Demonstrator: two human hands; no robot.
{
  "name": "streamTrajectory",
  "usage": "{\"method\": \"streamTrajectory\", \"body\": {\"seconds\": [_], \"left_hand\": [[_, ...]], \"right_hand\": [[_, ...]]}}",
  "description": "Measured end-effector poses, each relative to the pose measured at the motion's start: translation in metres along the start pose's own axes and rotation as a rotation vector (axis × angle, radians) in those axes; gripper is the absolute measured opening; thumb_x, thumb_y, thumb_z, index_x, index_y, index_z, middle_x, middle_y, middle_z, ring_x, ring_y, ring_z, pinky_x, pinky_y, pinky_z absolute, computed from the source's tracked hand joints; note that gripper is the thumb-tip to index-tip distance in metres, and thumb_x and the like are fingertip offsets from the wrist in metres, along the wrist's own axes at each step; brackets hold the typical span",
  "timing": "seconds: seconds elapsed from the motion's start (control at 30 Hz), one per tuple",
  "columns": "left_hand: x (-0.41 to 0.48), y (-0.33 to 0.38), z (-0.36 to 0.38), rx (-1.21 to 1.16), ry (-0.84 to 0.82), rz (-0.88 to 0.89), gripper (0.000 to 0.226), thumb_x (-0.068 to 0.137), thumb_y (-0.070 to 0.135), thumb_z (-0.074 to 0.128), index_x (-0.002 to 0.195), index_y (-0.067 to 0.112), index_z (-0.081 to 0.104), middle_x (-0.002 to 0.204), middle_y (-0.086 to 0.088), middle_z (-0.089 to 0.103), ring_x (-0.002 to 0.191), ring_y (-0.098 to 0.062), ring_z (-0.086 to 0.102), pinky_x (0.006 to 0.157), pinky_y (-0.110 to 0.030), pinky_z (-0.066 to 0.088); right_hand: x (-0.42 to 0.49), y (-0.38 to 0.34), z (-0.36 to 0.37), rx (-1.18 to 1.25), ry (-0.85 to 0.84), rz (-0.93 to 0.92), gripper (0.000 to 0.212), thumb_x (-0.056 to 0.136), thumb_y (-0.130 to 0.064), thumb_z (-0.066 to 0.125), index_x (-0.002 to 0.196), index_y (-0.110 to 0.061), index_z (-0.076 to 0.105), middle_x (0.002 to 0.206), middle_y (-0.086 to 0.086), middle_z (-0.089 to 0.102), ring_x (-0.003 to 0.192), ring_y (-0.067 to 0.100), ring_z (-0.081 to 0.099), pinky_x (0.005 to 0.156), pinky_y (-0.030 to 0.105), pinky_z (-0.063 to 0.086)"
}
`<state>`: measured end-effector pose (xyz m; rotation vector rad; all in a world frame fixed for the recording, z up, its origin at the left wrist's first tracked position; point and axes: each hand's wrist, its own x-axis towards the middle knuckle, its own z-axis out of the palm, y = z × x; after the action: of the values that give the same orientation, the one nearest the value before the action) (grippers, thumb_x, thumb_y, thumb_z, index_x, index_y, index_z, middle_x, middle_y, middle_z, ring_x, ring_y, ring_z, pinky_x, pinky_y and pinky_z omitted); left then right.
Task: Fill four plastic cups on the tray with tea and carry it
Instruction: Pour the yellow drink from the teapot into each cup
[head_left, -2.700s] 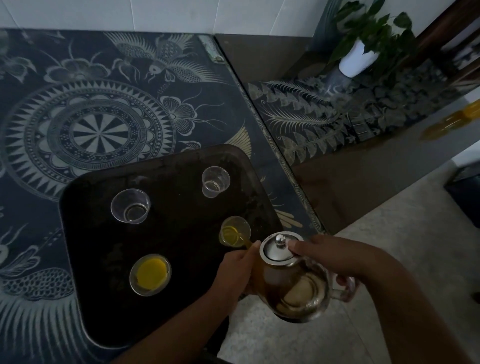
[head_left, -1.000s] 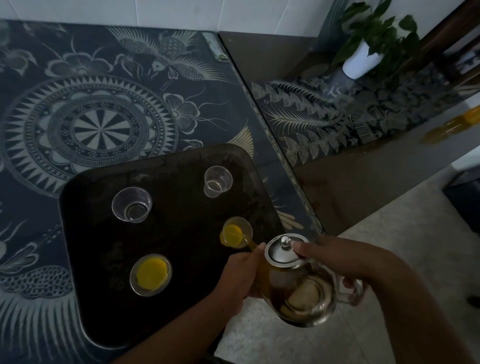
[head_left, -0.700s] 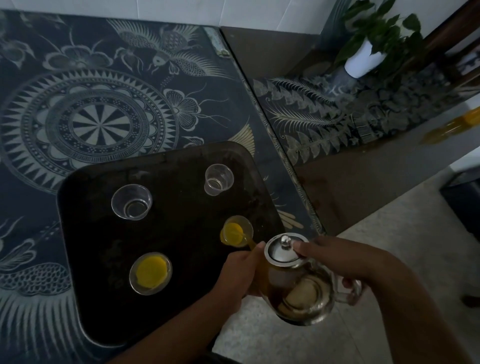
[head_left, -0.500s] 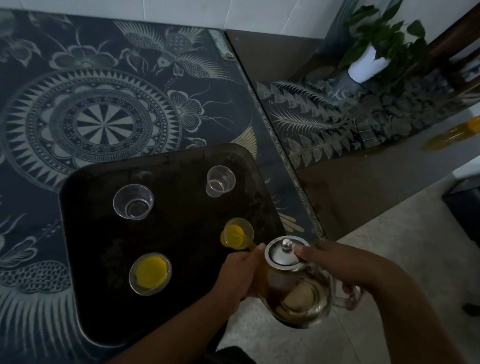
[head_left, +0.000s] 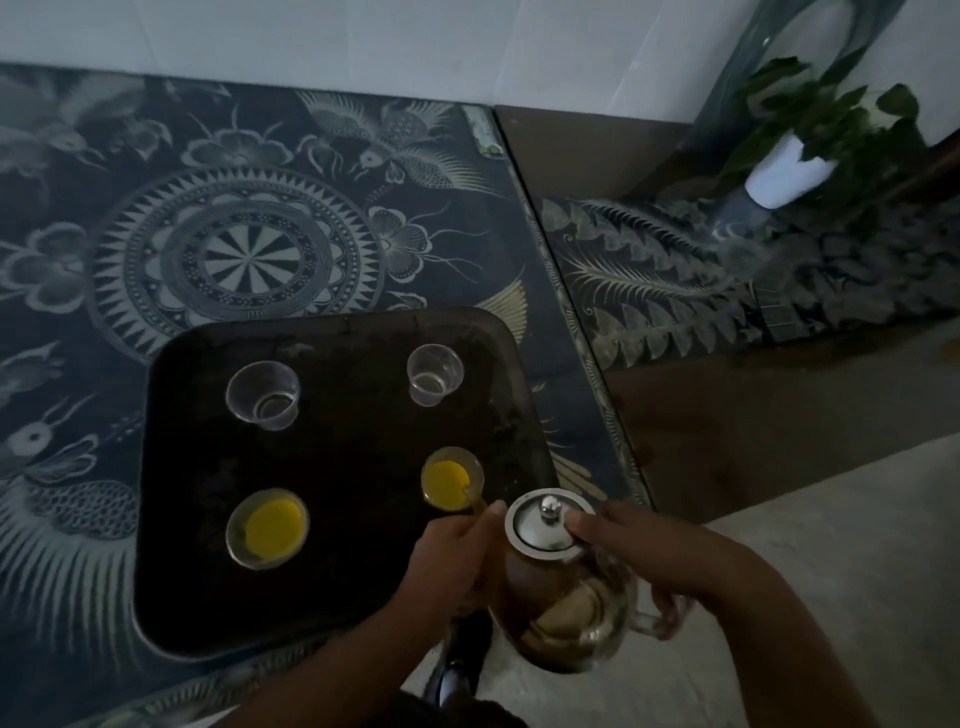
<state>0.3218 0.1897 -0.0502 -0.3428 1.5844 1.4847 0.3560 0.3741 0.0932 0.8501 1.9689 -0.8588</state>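
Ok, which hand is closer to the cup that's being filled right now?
Left. The left hand holds the teapot on its spout side, just short of the cup; the right hand sits farther right, touching the lid.

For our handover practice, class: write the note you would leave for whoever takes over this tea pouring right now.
Left hand holds the glass teapot by its side near the spout; right hand grips its handle, with a finger on the lid.
The teapot is tilted at the near right corner of the tray, tea running into the near right cup.
Done: near left cup holds tea.
Left: finish this cup, fill the far left cup and far right cup, which look empty, then carry the tray.
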Motion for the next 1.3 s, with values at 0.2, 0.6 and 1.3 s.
{"method": "streamTrajectory", "body": {"seconds": [0.2,0.6,1.3], "left_hand": [[-0.011,0.001,0.018,0.086,0.187,0.039,0.044,0.095,0.058,0.062,0.086,0.019,0.081,0.087,-0.004,0.081,0.088,-0.022,0.078,0.089,-0.044,0.063],[-0.028,0.027,0.079,0.162,0.348,0.128,0.052,0.095,0.061,0.059,0.091,0.013,0.078,0.087,-0.009,0.08,0.085,-0.025,0.079,0.086,-0.046,0.064],[0.01,0.107,0.049,0.001,0.288,0.313,0.045,0.096,0.058,0.059,0.095,0.016,0.077,0.093,-0.01,0.08,0.089,-0.026,0.078,0.078,-0.054,0.066]], "right_hand": [[0.023,0.026,-0.015,0.037,-0.12,-0.121,0.057,0.094,-0.066,0.047,0.133,-0.026,0.055,0.12,-0.003,0.065,0.085,0.015,0.068,0.048,0.024,0.049],[0.029,0.068,-0.066,-0.002,-0.17,-0.33,0.091,0.057,-0.098,0.048,0.124,-0.038,0.063,0.123,-0.012,0.069,0.111,0.01,0.067,0.102,0.044,0.053],[0.011,-0.023,-0.114,-0.087,0.045,-0.326,0.073,0.076,-0.084,0.041,0.135,-0.042,0.048,0.114,-0.006,0.067,0.047,0.009,0.055,0.05,0.026,0.047]]}}
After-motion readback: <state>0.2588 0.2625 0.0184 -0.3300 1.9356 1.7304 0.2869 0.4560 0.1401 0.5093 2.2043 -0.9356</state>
